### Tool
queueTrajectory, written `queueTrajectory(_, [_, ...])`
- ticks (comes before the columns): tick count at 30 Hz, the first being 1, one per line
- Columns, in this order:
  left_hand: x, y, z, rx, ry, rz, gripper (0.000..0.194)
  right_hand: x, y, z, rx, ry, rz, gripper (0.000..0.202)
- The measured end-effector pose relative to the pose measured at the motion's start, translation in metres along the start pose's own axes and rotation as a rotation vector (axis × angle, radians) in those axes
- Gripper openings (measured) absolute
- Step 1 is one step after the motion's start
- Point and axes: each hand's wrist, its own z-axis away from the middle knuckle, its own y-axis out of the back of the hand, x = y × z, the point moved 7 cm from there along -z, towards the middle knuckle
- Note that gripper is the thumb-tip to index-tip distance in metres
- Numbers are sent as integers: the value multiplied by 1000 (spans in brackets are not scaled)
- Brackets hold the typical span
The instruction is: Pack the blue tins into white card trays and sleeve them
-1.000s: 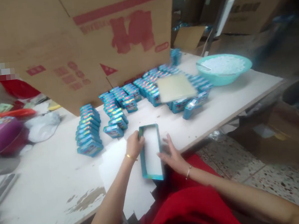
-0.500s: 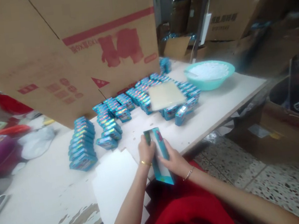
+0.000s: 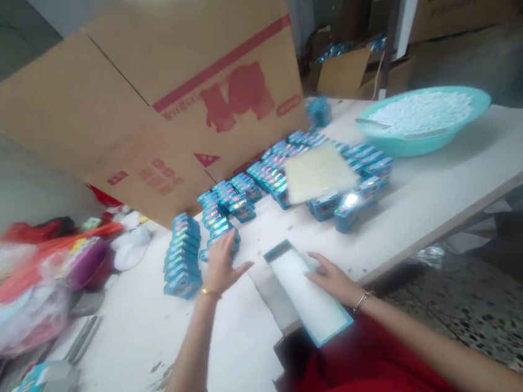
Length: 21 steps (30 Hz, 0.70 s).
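Observation:
My right hand [image 3: 333, 279] holds the side wall of a long open box [image 3: 307, 297], blue outside and white within. The box slants over the table's front edge, its near end close to the red clothing. Nothing is in my left hand [image 3: 222, 265], which is spread open over the nearest of the small blue boxes [image 3: 221, 225] standing in a row. Whether its fingertips touch them cannot be told. Beneath my left forearm lie white sheets [image 3: 239, 342] at the table's edge.
More small blue boxes [image 3: 182, 260] stand in rows along a big cardboard carton [image 3: 227, 50]. A cream-coloured flat board [image 3: 319, 174] lies on some of them. At the right is a turquoise basin [image 3: 428, 141] of white pieces with a scoop. Bagged items [image 3: 82, 265] lie at left.
My left hand has let go of the open box and moved left to the small boxes. The open box has tilted, showing its white inside. The view has swung left.

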Motion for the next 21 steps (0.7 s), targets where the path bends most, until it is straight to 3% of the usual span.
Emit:
queueTrajectory(2, [-54, 12, 1, -27, 22, -228, 97, 3, -5, -14, 27, 6, -25, 52])
queueTrajectory(4, [-101, 5, 1, -133, 41, -337, 104, 2, -12, -27, 60, 26, -10, 47])
queueTrajectory(7, [-138, -21, -9, -282, -12, -345, 98, -4, -22, -41, 119, 110, 149, 45])
queueTrajectory(10, [-140, -45, -26, -306, -50, -294, 90, -12, -25, -42, 237, 251, 413, 44])
queueTrajectory(13, [-129, -60, -40, -248, -10, -240, 93, -9, -27, -34, 290, 328, 590, 49])
queueTrajectory(18, [-107, -70, -45, -88, 79, -222, 91, 5, -34, -23, 104, 336, 673, 69])
queueTrajectory(21, [-106, -66, -48, -84, 121, -240, 96, 6, -34, -20, 68, 335, 691, 73])
